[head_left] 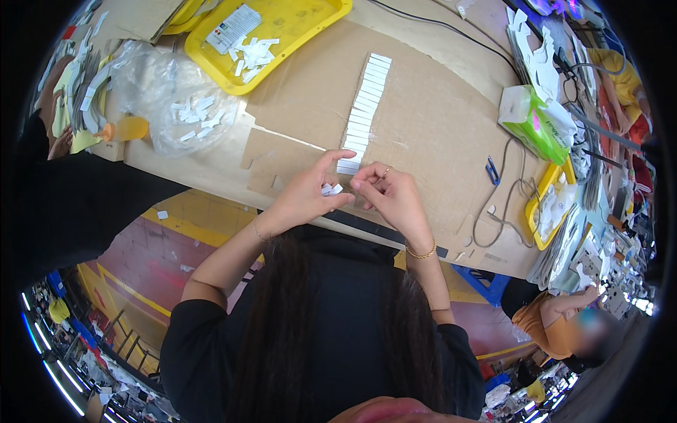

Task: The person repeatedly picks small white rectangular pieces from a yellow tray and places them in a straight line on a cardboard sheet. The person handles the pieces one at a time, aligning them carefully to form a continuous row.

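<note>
Tabletop (471, 247): tan and flat, reaching past the fingers on both sides, with a brown cardboard sheet (430, 106) lying beyond the fingertips.
Left hand (305, 194): thumb and forefinger spread; small white loose tags (331, 189) (just a few) sit within its curl.
Right hand (396, 197): thumb and forefinger tips pressed together; whether they pinch a tag, I cannot tell.
Tag row: a long strip of white rectangular tags (364, 104) on the cardboard, running away from the left forefinger's tip.
Left of the fingers: a clear plastic bag (144, 77) bearing white pieces (201, 113), and an amber bottle (130, 129).
Beyond the left fingers: a yellow plastic tray (303, 35) with more white pieces (255, 55).
Right of the fingers: blue snips (491, 170), a grey cord (503, 218), a green-and-white tissue pack (539, 123).
Floor (159, 257): faded red with yellow bands, below the fingers.
Room: a person in orange (550, 324), well right of both hands.
</note>
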The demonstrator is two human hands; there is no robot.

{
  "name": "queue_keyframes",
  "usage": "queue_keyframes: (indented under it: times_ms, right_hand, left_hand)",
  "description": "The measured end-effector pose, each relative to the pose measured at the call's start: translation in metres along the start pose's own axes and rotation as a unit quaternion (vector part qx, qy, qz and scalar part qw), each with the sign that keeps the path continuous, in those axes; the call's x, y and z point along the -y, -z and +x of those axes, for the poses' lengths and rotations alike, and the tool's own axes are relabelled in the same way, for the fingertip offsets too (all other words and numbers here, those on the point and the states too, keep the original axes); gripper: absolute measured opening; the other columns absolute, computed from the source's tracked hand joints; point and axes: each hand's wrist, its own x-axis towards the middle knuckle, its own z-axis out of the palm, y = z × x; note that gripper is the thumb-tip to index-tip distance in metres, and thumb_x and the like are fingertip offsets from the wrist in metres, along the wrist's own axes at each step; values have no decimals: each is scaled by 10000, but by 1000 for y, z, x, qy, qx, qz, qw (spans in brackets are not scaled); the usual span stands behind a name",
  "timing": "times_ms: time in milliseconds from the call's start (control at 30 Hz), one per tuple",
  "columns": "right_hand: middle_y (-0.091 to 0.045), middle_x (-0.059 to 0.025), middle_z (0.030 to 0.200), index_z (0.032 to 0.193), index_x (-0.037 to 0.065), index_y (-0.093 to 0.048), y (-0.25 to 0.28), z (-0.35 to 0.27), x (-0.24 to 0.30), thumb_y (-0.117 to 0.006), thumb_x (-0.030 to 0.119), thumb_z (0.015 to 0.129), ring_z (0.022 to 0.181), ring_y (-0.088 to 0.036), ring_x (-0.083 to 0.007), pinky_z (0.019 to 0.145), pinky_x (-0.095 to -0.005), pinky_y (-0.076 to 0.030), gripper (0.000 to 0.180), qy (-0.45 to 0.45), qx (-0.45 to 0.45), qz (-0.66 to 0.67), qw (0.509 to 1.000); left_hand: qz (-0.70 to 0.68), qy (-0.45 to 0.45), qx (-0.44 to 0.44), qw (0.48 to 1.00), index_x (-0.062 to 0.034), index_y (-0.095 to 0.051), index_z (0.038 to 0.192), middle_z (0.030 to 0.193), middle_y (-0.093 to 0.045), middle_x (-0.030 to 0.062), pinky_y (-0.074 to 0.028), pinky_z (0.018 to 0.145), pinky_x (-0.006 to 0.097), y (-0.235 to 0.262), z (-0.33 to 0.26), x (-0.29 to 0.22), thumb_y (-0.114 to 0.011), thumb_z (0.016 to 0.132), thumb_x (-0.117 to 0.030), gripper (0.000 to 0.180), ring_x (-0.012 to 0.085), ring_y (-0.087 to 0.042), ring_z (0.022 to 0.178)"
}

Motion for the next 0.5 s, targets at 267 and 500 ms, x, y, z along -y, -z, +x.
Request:
queue_keyframes:
  times_ms: [267,500]
  right_hand:
    - [-631,1,728,871,7,-628,-2,11,-11,-685,134,868,626,-562,-46,573,-188,-452,140,1,80,10,997]
    - [-641,-9,753,902,18,-621,-1,5,-25,-656,159,894,648,-603,-56,555,-178,-438,146,-14,-6,164,986]
  left_hand:
    - [21,-67,0,998,-133,-333,1397,771,-630,29,-415,596,209,-4,1,-5,-686,825,-57,676,40,-525,690]
    - [-105,80,29,991,-70,-572,1106,631,-518,-41,-354,505,182,10,5,11,-659,883,-162,257,21,-466,571]
